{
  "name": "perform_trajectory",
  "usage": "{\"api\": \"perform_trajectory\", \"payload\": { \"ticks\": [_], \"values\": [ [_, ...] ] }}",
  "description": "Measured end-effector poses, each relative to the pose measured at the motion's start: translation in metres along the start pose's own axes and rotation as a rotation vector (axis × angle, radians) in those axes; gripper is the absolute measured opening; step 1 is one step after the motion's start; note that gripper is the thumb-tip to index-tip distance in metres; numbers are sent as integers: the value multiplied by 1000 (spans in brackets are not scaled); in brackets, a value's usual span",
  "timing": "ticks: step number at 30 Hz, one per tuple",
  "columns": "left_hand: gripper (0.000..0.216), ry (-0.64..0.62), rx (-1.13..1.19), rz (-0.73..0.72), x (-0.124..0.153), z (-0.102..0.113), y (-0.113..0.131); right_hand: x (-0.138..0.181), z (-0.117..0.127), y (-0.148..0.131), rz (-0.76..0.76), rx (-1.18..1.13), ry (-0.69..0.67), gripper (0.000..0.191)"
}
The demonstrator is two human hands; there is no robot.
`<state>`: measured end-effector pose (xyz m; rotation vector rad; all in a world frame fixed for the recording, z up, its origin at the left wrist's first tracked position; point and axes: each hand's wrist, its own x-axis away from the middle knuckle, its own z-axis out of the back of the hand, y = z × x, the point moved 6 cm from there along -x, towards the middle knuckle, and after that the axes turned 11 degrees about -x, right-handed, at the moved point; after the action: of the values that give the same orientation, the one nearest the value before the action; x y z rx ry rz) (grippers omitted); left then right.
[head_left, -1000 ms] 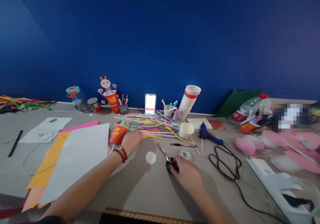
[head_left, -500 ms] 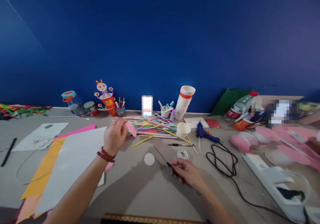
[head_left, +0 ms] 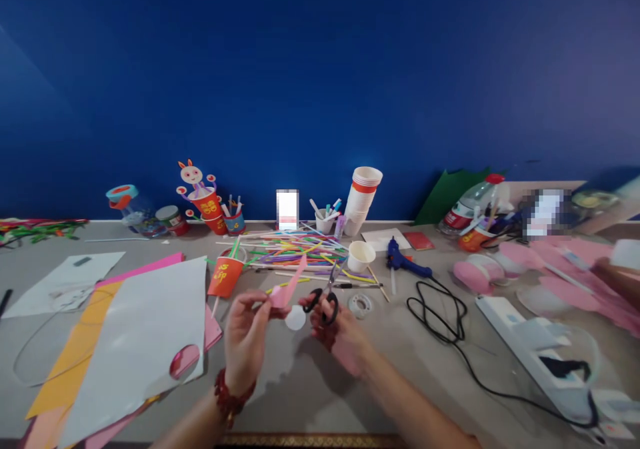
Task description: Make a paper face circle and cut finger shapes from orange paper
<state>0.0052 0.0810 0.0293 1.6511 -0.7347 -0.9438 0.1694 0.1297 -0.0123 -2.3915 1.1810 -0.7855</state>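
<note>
My left hand (head_left: pixel 249 332) pinches a folded piece of pink paper (head_left: pixel 293 285) over the middle of the table. In my right hand (head_left: pixel 345 339) is a pair of black-handled scissors (head_left: pixel 330 299), its fingers at the loops and the blades pointing away from me. The paper and the scissors are close together but apart. A white paper disc (head_left: pixel 295 317) lies on the table between my hands. Left of them leans a red paper cup (head_left: pixel 228 275) with green and white sticks on it. A tape roll (head_left: pixel 360 305) rests beyond my right hand.
White, orange and pink sheets (head_left: pixel 145 329) lie at left, the white one with a round hole. Colored sticks (head_left: pixel 285 249) spread behind my hands. A blue glue gun (head_left: pixel 403 259), its black cord and a power strip (head_left: pixel 530 349) occupy the right. Another person's hand (head_left: pixel 617 282) is at far right.
My left hand has come back toward me with the pink paper, uncovering the red cup. My right hand has turned the scissors upward and brought them left, nearer the paper.
</note>
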Motion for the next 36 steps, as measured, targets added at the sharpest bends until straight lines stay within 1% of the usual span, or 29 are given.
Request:
{"api": "perform_trajectory", "payload": {
  "ticks": [3, 6, 9, 10, 12, 13, 15, 17, 20, 22, 26, 29, 33, 36],
  "values": [
    [24, -77, 67, 143, 26, -6, -19, -14, -8, -2, 73, -126, 56, 40],
    [25, -193, 57, 237, 46, -5, -37, -21, -5, -13, 227, -82, 106, 34],
    [32, -380, -41, 217, 51, -4, -40, -21, -1, -24, 402, 79, 116, 35],
    [33, -439, -94, 189, 48, -5, -38, -19, -2, -27, 444, 136, 111, 36],
    [33, -526, -201, 123, 36, -10, -30, -16, -4, -29, 483, 242, 96, 36],
    [34, -537, -231, 91, 28, -14, -25, -14, -5, -29, 486, 287, 93, 35],
    [35, -544, -256, 86, 9, -25, -19, -12, -8, -28, 478, 348, 93, 35],
    [29, -581, -286, 142, -5, -40, -20, -11, -9, -28, 472, 373, 93, 35],
    [31, -551, -277, 219, -16, -54, -23, -11, -5, -32, 479, 401, 92, 35],
    [35, -551, -239, 275, -16, -57, -26, -12, -1, -36, 471, 421, 79, 35],
    [38, -612, -86, 417, -5, -59, -34, -15, 8, -40, 455, 423, 70, 34],
    [37, -608, -21, 409, -3, -59, -35, -16, 12, -39, 466, 435, 93, 33],
    [36, -629, -6, 381, -1, -63, -36, -17, 9, -32, 424, 468, 62, 32],
    [37, -595, -20, 378, -3, -61, -37, -15, 8, -30, 403, 502, 83, 33]
  ]
}}
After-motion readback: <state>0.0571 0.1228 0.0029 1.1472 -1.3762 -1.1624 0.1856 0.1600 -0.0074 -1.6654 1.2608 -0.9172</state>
